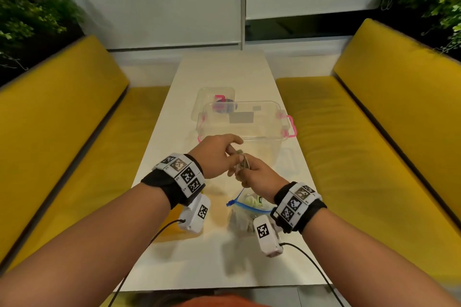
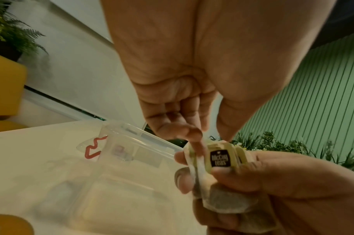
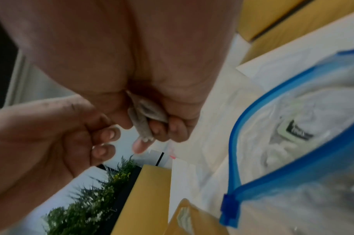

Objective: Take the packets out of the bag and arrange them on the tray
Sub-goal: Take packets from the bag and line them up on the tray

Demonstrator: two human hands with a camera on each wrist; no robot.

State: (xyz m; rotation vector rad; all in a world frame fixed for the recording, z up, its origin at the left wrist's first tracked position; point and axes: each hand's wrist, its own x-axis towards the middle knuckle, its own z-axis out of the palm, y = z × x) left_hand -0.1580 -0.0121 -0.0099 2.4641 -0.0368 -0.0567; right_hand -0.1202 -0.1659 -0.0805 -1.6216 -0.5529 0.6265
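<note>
My right hand [image 1: 247,173] grips a small bundle of tea bag packets [image 1: 240,162] above the table's middle. In the left wrist view the bundle [image 2: 220,159] shows a black label tag, and my left hand [image 2: 212,138] pinches the top of one packet with thumb and index finger. The right wrist view shows grey packets [image 3: 144,117] bunched in my right hand's curled fingers [image 3: 162,128]. A clear zip bag [image 1: 245,217] with a blue zipper lies open on the table below my right wrist, with more packets inside [image 3: 296,130]. The yellow tray [image 1: 171,232] sits under my left wrist.
A clear plastic box with pink handles [image 1: 274,127] stands just beyond my hands, with a smaller clear container [image 1: 212,95] behind it. Everything rests on a white table [image 1: 199,269] between yellow benches [image 1: 374,132]. Cables trail from both wrist cameras.
</note>
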